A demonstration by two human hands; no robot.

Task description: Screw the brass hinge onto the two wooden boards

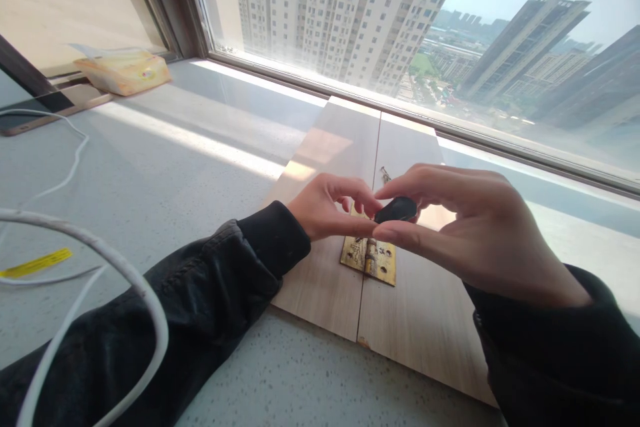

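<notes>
My right hand [465, 227] grips a black rounded handle [397, 209] between thumb and fingers; whatever tool it belongs to is hidden. Thumb and fingertips of my left hand [335, 207] are pinched together at the handle's left end, and what lies between them cannot be made out. Below both hands a worn brass hinge [369, 260] lies across the seam of two pale wooden boards, the left board [320, 273] and the right board [425, 327]. My hands cover the hinge's far part. Just beyond them, a few small screws [385, 175] rest on the right board.
The boards lie on a speckled white sill [225, 120] against a window frame [280, 80]. At far left are a tissue pack [125, 72] and a phone [30, 121]. A white cable [145, 293] with a yellow tag [37, 263] loops past my left sleeve.
</notes>
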